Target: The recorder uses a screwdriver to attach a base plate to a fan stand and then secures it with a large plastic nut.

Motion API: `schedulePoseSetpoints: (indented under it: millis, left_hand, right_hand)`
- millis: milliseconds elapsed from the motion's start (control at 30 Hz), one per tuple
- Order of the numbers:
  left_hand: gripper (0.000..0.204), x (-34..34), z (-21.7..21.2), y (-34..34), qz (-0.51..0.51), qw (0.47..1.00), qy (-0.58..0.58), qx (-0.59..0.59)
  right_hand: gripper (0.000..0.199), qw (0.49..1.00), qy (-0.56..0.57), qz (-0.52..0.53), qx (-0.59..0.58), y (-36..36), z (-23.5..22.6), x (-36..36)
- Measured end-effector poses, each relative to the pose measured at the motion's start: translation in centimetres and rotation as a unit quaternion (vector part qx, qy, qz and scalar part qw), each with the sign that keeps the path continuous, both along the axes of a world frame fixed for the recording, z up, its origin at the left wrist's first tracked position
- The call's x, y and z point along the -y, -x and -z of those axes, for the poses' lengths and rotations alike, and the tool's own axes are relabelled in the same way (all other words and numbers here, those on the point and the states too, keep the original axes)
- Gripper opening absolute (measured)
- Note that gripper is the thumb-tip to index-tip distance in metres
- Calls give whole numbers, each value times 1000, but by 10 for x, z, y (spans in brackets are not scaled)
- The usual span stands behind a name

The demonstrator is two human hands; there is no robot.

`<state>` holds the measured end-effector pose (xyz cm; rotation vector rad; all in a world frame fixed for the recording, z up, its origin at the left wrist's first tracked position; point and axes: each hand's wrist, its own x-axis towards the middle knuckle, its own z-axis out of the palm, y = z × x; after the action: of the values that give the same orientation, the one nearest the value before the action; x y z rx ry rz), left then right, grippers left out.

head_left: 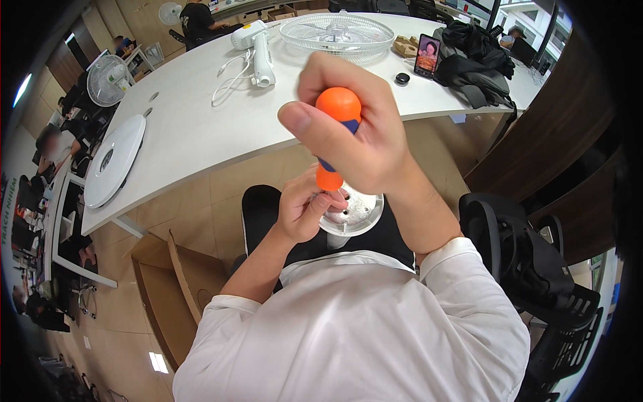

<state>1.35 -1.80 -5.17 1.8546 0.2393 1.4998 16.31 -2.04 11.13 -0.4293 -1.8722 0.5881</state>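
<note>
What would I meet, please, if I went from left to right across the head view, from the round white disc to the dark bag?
Round white disc → corded white appliance part → orange-and-blue-handled tool → small black round object → phone → dark bag.

The single head-worn fisheye view looks down and forward from the near side of the white counter, close by and above its top.

Right hand around orange screwdriver, left hand below — at white disc
</note>
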Motion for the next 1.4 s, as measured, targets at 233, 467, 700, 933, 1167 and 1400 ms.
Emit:
schedulePoseSetpoints:
  millis: [233, 467, 700, 933, 1167, 1400]
  left_hand:
    - [38, -3, -3, 2, 12, 999, -32, -12]
    - [38, 1, -2, 3, 28, 999, -5, -33]
    - [41, -3, 4, 6, -2, 999, 36, -11]
    - [41, -8, 10, 4, 46, 999, 21, 20]
    - [48, -1, -7, 7, 28, 999, -10, -28]
    - [45, -4, -4, 12, 5, 1000, 12, -29]
  right_hand:
    - [59, 841, 212, -496, -27, -9, -8, -28]
    - [50, 649, 223, -725, -56, 14, 14, -48]
    - [38, 960, 232, -51, -147, 35, 3, 15]
    - [23, 934, 272, -230, 26, 17, -11, 6]
    - [27, 947, 130, -288, 49, -1, -18, -35]
    - [27, 967, -133, 71, 207, -7, -34, -14]
